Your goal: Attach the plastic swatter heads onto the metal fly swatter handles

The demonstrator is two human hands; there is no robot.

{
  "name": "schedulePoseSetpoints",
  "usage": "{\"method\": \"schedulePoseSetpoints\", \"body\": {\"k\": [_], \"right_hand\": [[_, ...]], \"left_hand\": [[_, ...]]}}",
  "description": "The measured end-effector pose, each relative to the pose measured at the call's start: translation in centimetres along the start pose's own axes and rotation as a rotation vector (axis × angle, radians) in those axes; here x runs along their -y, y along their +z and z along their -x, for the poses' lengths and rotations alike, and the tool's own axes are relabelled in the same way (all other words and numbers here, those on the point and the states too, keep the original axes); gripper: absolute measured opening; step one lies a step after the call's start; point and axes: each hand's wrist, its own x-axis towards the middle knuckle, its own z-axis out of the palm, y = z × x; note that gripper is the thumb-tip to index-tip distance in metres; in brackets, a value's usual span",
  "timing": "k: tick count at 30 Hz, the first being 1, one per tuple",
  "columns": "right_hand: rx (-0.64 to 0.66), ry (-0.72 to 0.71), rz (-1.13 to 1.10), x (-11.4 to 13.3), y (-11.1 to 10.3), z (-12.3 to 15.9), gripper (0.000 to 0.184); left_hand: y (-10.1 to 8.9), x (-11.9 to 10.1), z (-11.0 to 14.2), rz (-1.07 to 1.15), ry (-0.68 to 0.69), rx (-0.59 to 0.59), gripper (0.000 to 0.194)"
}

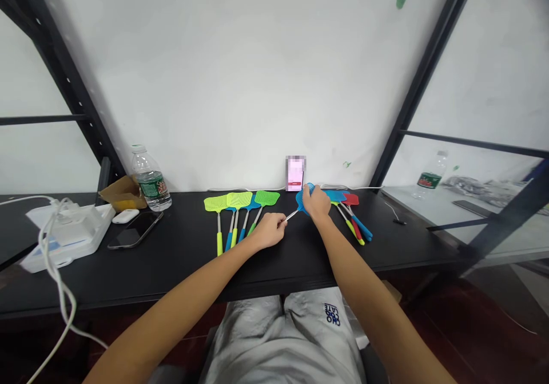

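Observation:
A blue fly swatter point(301, 203) is held between my two hands over the black table. My left hand point(270, 229) is closed around its handle end, with the silver rod showing beyond the fingers. My right hand point(317, 202) grips the blue mesh head and covers part of it. Left of my hands lie several fly swatters: yellow-green ones point(215, 204), a green one point(266, 198) and blue ones partly underneath. To the right, another group overlaps, with a blue head point(335, 196), a red head point(350, 200) and handles pointing toward me.
A lit phone point(295, 175) leans against the wall. At left stand a water bottle point(151, 181), an open cardboard box point(124, 194), a white case point(126, 216), a dark phone point(136, 229) and a white power strip with cables point(75, 229). Black metal posts frame the table point(180, 269).

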Motion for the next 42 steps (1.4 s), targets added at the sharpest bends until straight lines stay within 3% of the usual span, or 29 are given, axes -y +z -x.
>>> {"method": "schedulePoseSetpoints", "body": {"k": [12,17,19,21,26,28,33,42], "right_hand": [[-0.114,-0.058,-0.152,-0.1,0.1,-0.1,0.047],[-0.265,-0.009,-0.262,-0.2,0.0,-0.3,0.044],[-0.261,0.009,-0.362,-0.3,0.1,-0.5,0.043],[-0.146,0.016,-0.512,-0.2,0.4,-0.5,0.041],[0.449,-0.116,-0.884,1.0,1.7,0.7,0.051],[0.584,-0.172,-0.955,1.6,2.3,1.4,0.051],[0.678,-0.204,-1.15,2.5,2.8,2.2,0.05],[0.674,-0.101,-1.268,2.5,2.8,1.8,0.048]], "left_hand": [[0.1,0.0,-0.1,0.023,-0.024,-0.036,0.024],[-0.3,0.3,-0.6,0.041,-0.069,-0.173,0.022],[-0.4,0.6,-0.8,0.06,-0.11,-0.233,0.022],[-0.5,1.0,-0.9,0.073,-0.136,-0.279,0.022],[-0.4,1.0,-0.9,0.077,-0.14,-0.287,0.022],[-0.4,0.9,-0.9,0.077,-0.125,-0.269,0.021],[-0.4,0.4,-0.8,0.054,-0.077,-0.222,0.023],[-0.7,0.3,-1.0,0.004,-0.057,-0.187,0.025]]}}
